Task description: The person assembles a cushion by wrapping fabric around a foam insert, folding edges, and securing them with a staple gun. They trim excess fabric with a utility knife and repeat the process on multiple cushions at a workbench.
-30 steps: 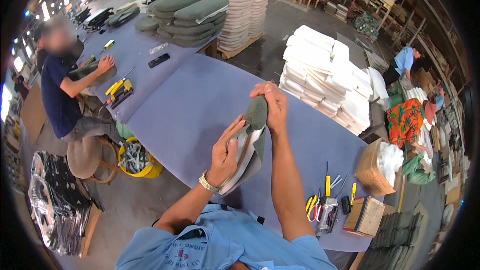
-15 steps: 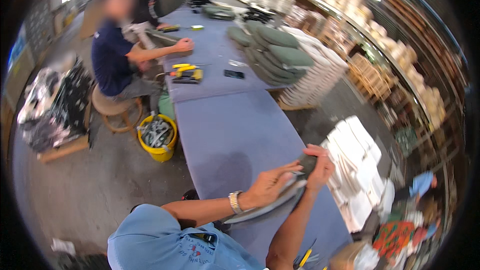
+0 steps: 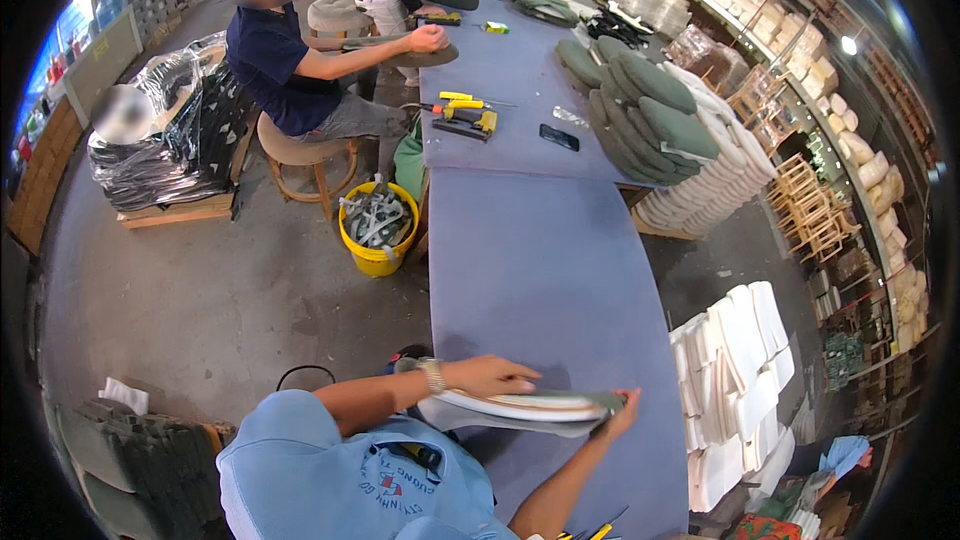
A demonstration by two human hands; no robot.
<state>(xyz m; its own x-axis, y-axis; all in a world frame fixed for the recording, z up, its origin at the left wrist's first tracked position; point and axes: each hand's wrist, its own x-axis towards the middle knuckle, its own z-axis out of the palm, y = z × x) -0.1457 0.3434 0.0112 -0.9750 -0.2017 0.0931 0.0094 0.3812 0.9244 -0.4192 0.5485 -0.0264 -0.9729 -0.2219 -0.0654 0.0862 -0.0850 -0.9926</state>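
Observation:
A grey-green seat cushion [image 3: 530, 409] is held on edge over the near end of the blue-grey table, its layered side showing white foam and a thin brown band. My right hand [image 3: 620, 414] grips its right end, fingers bent round the corner. Along the upper edge lies my left hand [image 3: 492, 376], fingers stretched out, with a metal watch on the wrist. The cushion's left end runs under my left forearm. By my right forearm, at the bottom edge, is a yellow-handled tool [image 3: 602, 531], partly cut off.
Farther up the table [image 3: 540, 260] lie a yellow-black staple gun [image 3: 468, 124], a phone [image 3: 559, 137] and stacked green cushions [image 3: 650, 110]. A yellow bucket [image 3: 378, 258] of scraps stands left. White pads [image 3: 735, 370] are piled right. A seated co-worker [image 3: 290, 70] handles another cushion.
The cushion has turned to lie more level, its layered side now facing up. My left hand has slid left off its right end; my right hand has moved lower. The view has shifted.

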